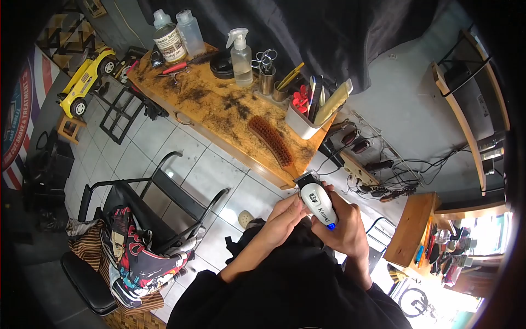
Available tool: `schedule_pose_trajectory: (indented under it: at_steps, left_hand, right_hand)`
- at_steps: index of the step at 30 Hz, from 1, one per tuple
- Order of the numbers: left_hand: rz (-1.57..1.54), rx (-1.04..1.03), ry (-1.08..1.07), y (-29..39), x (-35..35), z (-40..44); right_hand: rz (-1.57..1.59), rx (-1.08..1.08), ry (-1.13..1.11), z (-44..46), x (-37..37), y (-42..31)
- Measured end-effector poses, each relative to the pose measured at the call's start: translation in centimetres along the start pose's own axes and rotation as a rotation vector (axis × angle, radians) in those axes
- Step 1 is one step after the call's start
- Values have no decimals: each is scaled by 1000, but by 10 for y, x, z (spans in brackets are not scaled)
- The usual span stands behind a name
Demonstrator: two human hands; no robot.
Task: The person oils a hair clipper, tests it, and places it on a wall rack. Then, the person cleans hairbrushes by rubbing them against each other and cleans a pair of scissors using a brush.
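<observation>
One rounded white clipper [316, 203], lettered "Kemei", beside hair-strewn wooden tabletop [211, 118]. Right hand [348, 227]: fingers wrapped round it. Left hand [282, 220]: touching it, grip unclear. Bristled brush [269, 141] on tabletop.

Left hand [282, 222] and right hand [349, 230]: some fingers hidden behind white plastic clippers [318, 204]. Round blue-red sign [15, 129] cut off at left. Dark bicycle [415, 303] blurred in glare.

Blk top [285, 290], plain; blk slvs [205, 288] w/ ends at forearms; 1 pale shoe [245, 219] vis.
</observation>
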State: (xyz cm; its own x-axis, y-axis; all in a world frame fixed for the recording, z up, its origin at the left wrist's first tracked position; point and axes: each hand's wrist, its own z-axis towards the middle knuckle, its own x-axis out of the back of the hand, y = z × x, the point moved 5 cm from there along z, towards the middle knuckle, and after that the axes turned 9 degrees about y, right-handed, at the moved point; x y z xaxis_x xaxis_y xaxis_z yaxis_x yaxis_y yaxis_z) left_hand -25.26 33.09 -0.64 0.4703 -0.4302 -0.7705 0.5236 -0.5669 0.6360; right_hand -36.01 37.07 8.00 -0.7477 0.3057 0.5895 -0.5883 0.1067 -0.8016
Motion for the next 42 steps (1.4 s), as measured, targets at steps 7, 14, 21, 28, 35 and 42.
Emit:
schedule_pose_trajectory:
  at_steps: [7,14,21,28,35,42]
  left_hand:
    - [7,4,-11,0,-5,0]
    - [3,11,-22,2,-7,0]
    - [41,-80,-34,11,-10,2]
    - [48,-122,-12,17,-7,-1]
    - [90,-142,11,19,-3,-4]
    - [117,-189,16,19,-4,-3]
  right_hand:
    - [1,3,4,-2,5,-6]
    - [14,28,13,-3,6,-2]
    - [25,40,0,0,5,-2]
    - [19,68,-29,3,-1,-7]
    - [44,80,-47,3,-6,-11]
    - [33,81,-19,0,-4,-16]
